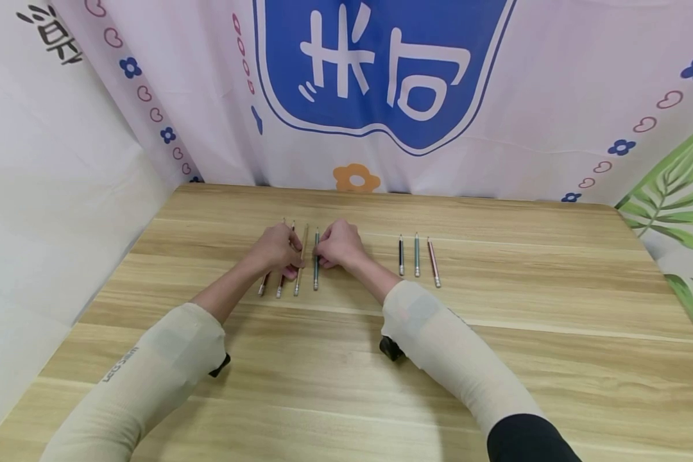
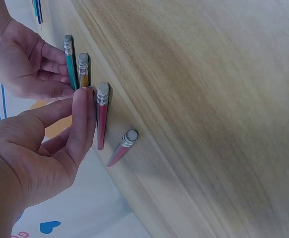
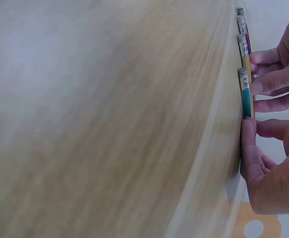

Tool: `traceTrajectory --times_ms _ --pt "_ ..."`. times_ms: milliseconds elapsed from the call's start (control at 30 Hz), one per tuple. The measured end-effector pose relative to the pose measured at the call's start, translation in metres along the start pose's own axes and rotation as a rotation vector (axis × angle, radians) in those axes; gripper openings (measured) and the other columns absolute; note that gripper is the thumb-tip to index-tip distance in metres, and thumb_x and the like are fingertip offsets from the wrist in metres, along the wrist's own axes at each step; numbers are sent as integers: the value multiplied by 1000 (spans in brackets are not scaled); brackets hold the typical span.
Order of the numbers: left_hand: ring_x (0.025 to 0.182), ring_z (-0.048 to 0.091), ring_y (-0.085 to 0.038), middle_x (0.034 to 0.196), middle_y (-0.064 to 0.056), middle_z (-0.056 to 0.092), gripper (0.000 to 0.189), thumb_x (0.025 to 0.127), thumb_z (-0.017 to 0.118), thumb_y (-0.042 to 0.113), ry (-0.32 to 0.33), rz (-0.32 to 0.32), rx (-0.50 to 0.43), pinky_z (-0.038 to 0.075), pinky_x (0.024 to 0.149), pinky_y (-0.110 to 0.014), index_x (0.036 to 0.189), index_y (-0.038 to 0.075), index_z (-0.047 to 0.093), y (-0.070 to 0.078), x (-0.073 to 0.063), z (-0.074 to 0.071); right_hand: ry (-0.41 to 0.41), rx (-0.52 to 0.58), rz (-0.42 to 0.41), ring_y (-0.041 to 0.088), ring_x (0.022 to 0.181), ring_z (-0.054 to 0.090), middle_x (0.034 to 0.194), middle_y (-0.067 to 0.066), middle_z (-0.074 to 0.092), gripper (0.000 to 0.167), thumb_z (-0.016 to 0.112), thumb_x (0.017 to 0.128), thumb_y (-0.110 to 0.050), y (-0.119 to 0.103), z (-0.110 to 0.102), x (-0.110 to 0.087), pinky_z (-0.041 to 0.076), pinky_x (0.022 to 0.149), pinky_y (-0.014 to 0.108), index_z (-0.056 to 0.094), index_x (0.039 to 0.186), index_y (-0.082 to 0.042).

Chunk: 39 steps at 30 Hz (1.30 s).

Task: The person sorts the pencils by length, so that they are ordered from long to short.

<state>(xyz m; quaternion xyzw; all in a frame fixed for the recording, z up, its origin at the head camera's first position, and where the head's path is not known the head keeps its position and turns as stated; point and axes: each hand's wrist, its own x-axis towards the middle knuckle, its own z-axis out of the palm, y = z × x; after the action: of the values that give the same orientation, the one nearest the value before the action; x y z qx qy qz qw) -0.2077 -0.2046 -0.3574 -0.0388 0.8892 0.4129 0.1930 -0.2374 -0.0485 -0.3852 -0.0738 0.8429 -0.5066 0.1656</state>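
Observation:
My left hand (image 1: 278, 247) pinches a yellow pencil (image 1: 297, 281) between thumb and fingers, low over the wooden table. Close on its right, my right hand (image 1: 342, 244) pinches a dark teal pencil (image 1: 316, 274) along its side. Both pencils lie with their eraser ends toward me, nearly parallel. Two dark red pencils (image 1: 263, 285) lie partly hidden beneath and left of my left hand. In the left wrist view, one red pencil (image 2: 102, 111) lies right beside my left fingertips, the other slants farther off. In the right wrist view, the teal pencil (image 3: 245, 91) runs into my right thumb and finger.
To the right lie three shorter pencils: a black one (image 1: 401, 256), a light teal one (image 1: 417, 255) and a slanted red one (image 1: 434, 263). The wooden table (image 1: 323, 372) ends at the back against a printed curtain (image 1: 208, 96).

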Motion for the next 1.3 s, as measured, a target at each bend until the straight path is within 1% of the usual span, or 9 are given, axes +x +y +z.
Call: traceTrajectory --times_ms 300,533,800,933,1100,1200,1300 --pt "53 67 -14 95 -29 68 33 89 71 -13 10 17 13 64 58 -27 118 -19 56 -2 0 0 -1 -9 -5 18 56 69 70 13 72 8 72 90 2 1 0 0 64 56 28 72 82 2" --pt "53 67 -15 96 -30 68 34 89 71 -13 5 13 10 64 58 -28 118 -19 55 -2 0 0 -3 -3 -7 18 56 70 72 15 73 6 70 91 3 0 0 0 63 55 27 73 85 3" --pt "52 67 -15 91 -30 71 36 89 71 -13 6 23 6 64 57 -28 120 -20 55 -3 1 -1 -7 8 -31 18 56 69 73 16 73 4 70 90 4 2 -1 0 63 55 27 73 88 6" --pt "53 67 -15 92 -31 71 38 90 71 -13 1 22 -2 64 58 -29 122 -21 54 -3 1 -1 -12 15 -44 18 57 70 74 17 73 3 72 90 4 3 -1 1 63 55 26 72 91 6" --pt "53 69 -17 87 -27 71 38 90 70 -12 -3 38 -2 65 58 -29 123 -22 54 -2 -1 -1 -17 29 -40 20 59 71 76 16 73 4 74 90 3 3 -2 0 64 56 27 71 92 6" --pt "53 69 -16 86 -26 71 38 90 70 -11 -4 45 11 64 58 -29 123 -22 54 -1 -2 -1 -22 33 -38 20 61 71 78 16 74 6 75 90 3 3 -2 -1 64 56 27 71 93 6" --pt "52 68 -15 89 -28 71 40 90 71 -11 -8 43 15 64 57 -28 125 -21 54 -1 -1 -2 -27 34 -38 19 59 70 78 16 73 6 75 90 3 4 -2 -2 64 56 27 70 93 5"
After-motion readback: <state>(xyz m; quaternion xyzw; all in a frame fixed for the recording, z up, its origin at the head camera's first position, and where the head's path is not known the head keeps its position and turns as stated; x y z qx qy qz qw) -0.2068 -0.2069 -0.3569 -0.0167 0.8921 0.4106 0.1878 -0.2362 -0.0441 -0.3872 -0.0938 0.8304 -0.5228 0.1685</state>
